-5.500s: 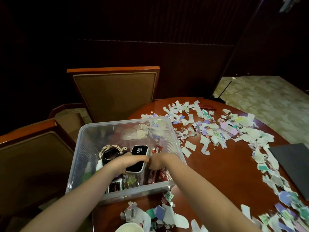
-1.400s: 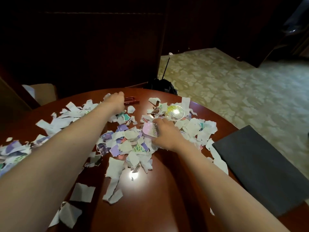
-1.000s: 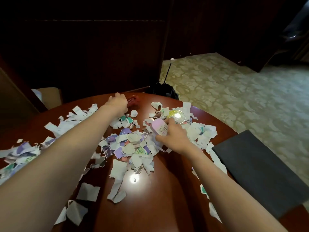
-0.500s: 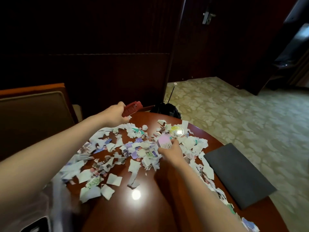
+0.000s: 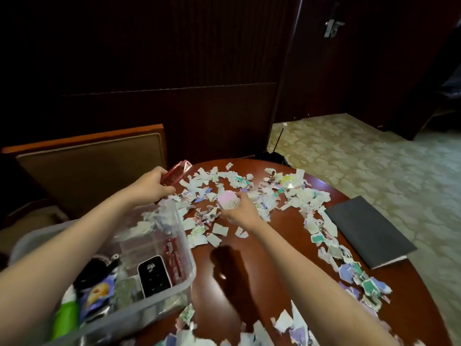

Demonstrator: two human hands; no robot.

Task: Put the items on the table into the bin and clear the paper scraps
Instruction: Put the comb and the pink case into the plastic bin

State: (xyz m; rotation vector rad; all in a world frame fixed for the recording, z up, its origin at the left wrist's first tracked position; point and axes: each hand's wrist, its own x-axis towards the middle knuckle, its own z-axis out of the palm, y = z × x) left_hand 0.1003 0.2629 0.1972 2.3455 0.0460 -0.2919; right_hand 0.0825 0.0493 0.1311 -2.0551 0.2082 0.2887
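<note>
My left hand grips a flat red case and holds it above the far corner of the clear plastic bin. My right hand grips a small pink oval object just above the scattered paper scraps on the round wooden table. The bin stands at the table's left edge and holds a white phone-like device, red packets, a green object, cables and some scraps. A shiny round disc lies among scraps at the far side.
A dark grey notebook lies at the table's right edge. More scraps run along the right and near edges. An upholstered chair stands behind the bin. A dark bag with an antenna-like rod sits on the patterned carpet beyond the table.
Both hands left the bin, reached to the far side, picked up the red case and the pink object, and now carry them back toward the bin, which has come into view.
</note>
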